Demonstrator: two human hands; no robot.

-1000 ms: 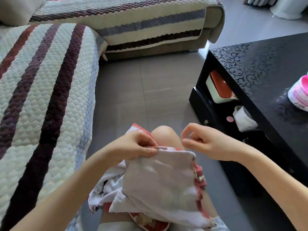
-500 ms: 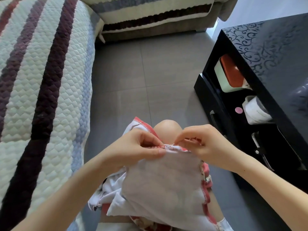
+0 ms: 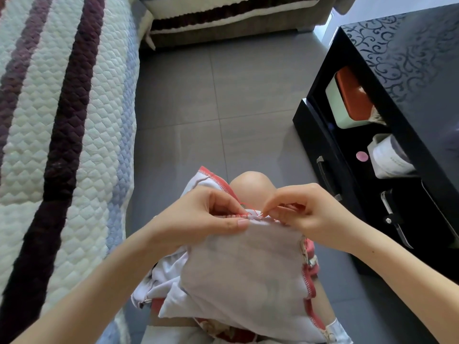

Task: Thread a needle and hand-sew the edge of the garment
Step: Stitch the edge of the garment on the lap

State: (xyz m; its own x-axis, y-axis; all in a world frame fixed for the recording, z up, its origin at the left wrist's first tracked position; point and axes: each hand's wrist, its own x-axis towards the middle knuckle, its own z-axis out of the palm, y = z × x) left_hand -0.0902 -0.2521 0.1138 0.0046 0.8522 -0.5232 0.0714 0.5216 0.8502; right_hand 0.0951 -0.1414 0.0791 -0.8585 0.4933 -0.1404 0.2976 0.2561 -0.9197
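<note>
On the lap, nearest the camera, a white garment [image 3: 246,274] lies draped over the person's thigh, its upper edge raised to twelve o'clock of the cloth so the seam faces the eyes. The fabric is thin, slightly translucent and soft, folding loosely; a coral overlocked trim runs down its three o'clock side.

At the upper edge, the left hand [image 3: 206,217] is pressed together, thumb flat against the forefinger, pinching the hem at the ten o'clock corner. This grip appears intended to keep the edge taut and level for stitching. Directly beside it, at two o'clock of the cloth, the right hand [image 3: 305,212] pinches the needle [image 3: 260,214] between thumb and forefinger, remaining fingers curled under. The needle is a fine bright metal sliver, its tip entering the hem between the two hands. Red thread [image 3: 244,206] loops above the seam, and a short row of red stitches lies along the edge by the left thumb. Judgement: threading is complete; sewing is under way.

Beyond the hands, a bare knee [image 3: 250,184] supports the work. Grey smooth floor tiles [image 3: 218,100] extend to twelve o'clock. At nine o'clock stands a quilted striped sofa cover [image 3: 69,120]; at two o'clock, a glossy black table [image 3: 409,70] with a scroll pattern.
</note>
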